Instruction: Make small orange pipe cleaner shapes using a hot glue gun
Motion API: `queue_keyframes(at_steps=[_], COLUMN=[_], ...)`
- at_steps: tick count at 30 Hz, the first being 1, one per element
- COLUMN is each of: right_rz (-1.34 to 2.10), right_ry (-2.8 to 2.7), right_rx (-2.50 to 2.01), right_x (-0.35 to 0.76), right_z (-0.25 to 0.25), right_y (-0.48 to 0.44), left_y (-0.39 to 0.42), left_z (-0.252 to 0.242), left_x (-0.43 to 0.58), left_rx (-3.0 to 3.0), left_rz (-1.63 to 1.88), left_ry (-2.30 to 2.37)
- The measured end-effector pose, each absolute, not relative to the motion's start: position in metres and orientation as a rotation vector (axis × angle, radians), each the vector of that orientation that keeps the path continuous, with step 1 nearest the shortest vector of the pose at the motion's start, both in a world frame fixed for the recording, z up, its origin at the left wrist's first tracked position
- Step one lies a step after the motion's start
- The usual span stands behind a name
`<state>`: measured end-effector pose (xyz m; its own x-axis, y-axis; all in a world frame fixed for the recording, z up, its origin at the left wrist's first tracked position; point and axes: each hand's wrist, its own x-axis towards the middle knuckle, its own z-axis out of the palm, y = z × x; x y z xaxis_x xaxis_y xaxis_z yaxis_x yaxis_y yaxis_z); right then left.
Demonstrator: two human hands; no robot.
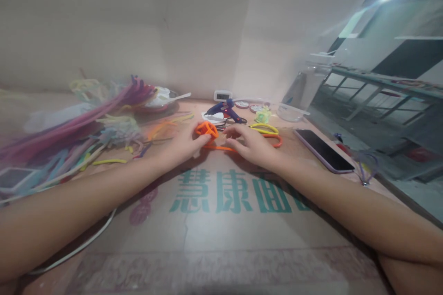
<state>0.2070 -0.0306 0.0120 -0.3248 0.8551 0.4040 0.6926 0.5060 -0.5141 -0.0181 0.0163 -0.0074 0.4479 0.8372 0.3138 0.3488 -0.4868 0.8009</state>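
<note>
My left hand [194, 140] is closed on a small orange openwork piece [206, 131], apparently bent from fuzzy craft stem, between thumb and fingers. Just to its right, my right hand [247, 140] is held with thumb and fingers curved and apart; I see nothing between them. An orange strip [221, 148] runs from beneath the orange piece toward my right hand. Beyond the right hand lie a yellow loop [265, 127] and an orange loop [278, 142], partly hidden by it. Behind both hands rests a blue glue gun [226, 109] with a small red light.
Bundles of coloured craft stems [69, 122] crowd the left side. A phone [323, 150] lies at right. A small digital clock [223, 96], a yellow-green piece [263, 114] and a clear dish [290, 113] stand at the back. A white cable [86, 244] curves near the left arm.
</note>
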Motion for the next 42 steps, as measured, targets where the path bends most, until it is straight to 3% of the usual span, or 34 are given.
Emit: queue_keyframes(at_steps=[10,30,36,42], right_rz=[0.281,0.236,0.250,0.291], right_ry=[-2.052,-1.723,-1.619,-1.523], right_rx=[-1.679,-2.055,-1.962,-1.648], right_x=[0.243,0.208,0.212,0.215], right_z=[0.043,0.016,0.014,0.047], right_y=[-0.009,0.090,0.083,0.073], left_y=[0.023,0.010,0.009,0.025], left_z=[-0.006,-0.006,-0.004,-0.014], left_x=[-0.013,-0.010,-0.010,-0.009], left_rx=[1.812,2.309,2.255,1.829], left_rz=[1.008,0.787,0.798,0.910], left_ry=[0.936,0.880,0.880,0.798])
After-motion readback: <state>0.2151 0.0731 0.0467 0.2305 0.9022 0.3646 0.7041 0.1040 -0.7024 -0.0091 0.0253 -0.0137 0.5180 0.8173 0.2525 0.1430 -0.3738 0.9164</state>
